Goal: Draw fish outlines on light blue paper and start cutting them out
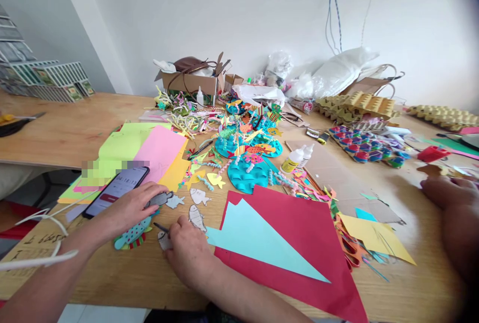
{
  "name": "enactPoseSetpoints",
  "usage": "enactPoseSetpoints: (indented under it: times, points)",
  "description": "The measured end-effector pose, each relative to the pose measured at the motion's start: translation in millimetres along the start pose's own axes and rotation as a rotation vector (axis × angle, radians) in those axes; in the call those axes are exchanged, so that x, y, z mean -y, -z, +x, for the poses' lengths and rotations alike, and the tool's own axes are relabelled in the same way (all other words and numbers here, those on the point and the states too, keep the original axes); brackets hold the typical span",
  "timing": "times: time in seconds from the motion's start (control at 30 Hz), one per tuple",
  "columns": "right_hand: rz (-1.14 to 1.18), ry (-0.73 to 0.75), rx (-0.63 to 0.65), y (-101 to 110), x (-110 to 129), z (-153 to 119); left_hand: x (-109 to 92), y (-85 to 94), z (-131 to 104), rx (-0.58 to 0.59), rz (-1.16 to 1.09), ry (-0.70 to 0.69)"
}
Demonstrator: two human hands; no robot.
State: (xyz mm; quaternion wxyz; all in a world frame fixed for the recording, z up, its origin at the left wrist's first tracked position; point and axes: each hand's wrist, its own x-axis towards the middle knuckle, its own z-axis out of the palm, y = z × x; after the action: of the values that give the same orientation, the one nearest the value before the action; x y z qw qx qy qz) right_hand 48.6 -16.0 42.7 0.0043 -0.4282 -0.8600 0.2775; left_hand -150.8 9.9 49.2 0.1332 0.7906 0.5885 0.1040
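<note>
My left hand [140,203] reaches over the phone's right edge, its closed fingers on a dark grey paper fish [161,198]. Beside it lies a light blue paper fish [175,201]. My right hand [187,245] is closed around a dark pen [160,227], above a small grey fish cutout [163,240]. White fish cutouts [196,217] lie just beyond that hand. A dotted blue fish [132,232] rests between my forearms. To the right, a light blue paper piece [262,243] covers part of a red sheet [299,223].
A phone [118,190] lies on the left by coloured paper [125,143]. Decorated turquoise trays [247,175], glue bottles [293,160], egg cartons [359,106] and paper scraps fill the middle and back. Another person's hand [445,190] is at the right.
</note>
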Motion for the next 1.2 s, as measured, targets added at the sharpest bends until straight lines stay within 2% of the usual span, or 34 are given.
enactPoseSetpoints:
  times: [0.17,0.43,0.6,0.73,0.9,1.03,1.13,1.2]
  points:
    - [0.014,-0.026,-0.016,3,-1,-1,3,-5.0,-3,0.004,-0.014,-0.016]
    - [0.029,-0.013,0.005,5,-1,0,-7,-4.3,-1,0.102,-0.079,-0.031]
    - [0.004,-0.045,-0.006,5,2,1,-9,-3.7,0,0.07,-0.085,-0.033]
    - [-0.002,0.041,-0.014,3,1,-3,-9,-4.8,-1,0.083,-0.104,-0.033]
    - [0.258,0.173,-0.203,19,-15,-15,-21,-13.9,0,0.127,-0.193,-0.105]
    - [0.547,0.129,-0.301,38,-34,-23,-30,-23.8,1,0.179,-0.196,-0.155]
    - [0.751,0.053,-0.327,47,-50,-28,-40,-23.3,0,0.135,-0.176,-0.152]
    - [0.92,0.025,-0.337,52,-57,-31,-54,-20.1,1,0.079,-0.239,-0.103]
